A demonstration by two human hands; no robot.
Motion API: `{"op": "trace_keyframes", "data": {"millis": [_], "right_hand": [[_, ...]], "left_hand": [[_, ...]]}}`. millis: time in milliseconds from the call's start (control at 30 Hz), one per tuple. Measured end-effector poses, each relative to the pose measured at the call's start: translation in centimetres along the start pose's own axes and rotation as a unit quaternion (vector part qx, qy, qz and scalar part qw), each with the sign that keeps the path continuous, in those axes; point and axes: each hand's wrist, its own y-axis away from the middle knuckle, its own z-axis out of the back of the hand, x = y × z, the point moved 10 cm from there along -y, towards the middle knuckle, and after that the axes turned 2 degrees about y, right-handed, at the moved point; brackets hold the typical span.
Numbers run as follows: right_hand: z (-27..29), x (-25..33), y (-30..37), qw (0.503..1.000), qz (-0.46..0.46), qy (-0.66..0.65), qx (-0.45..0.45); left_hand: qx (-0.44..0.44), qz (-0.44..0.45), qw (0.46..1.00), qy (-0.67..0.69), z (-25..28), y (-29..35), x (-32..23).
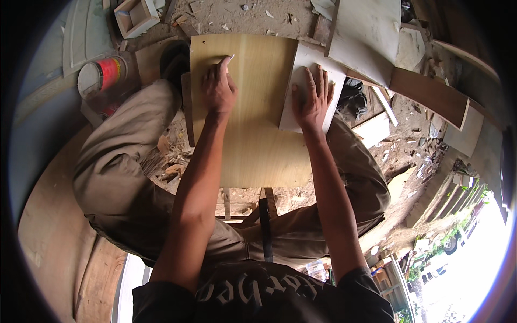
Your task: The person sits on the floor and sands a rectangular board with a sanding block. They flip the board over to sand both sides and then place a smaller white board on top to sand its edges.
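My left hand is closed over the left half of a yellowish wooden panel. A thin, pale tip sticks out past its fingers, too small to make out. Flat and with fingers spread, my right hand lies on a smaller white board. That board rests at a slant over the panel's right edge. The panel sits between my spread knees, and what carries it is mostly hidden. A small dark spot shows near its far left corner.
On the left stands a paint can with a red and yellow label. An open wooden box frame lies at the far left. Large pale boards and a curved brown plank lean at the right. Wood scraps litter the dirt floor.
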Motion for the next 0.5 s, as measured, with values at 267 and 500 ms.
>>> {"op": "trace_keyframes", "data": {"millis": [267, 500], "right_hand": [[2.9, -4.8, 3.0, 0.975, -0.217, 0.012, -0.048], [2.7, -7.9, 2.6, 0.970, -0.228, -0.067, -0.045]], "left_hand": [[-0.018, -0.010, 1.000, -0.001, -0.2, 0.3, 0.6], [-0.003, -0.008, 1.000, -0.011, -0.3, 0.2, 0.3]]}}
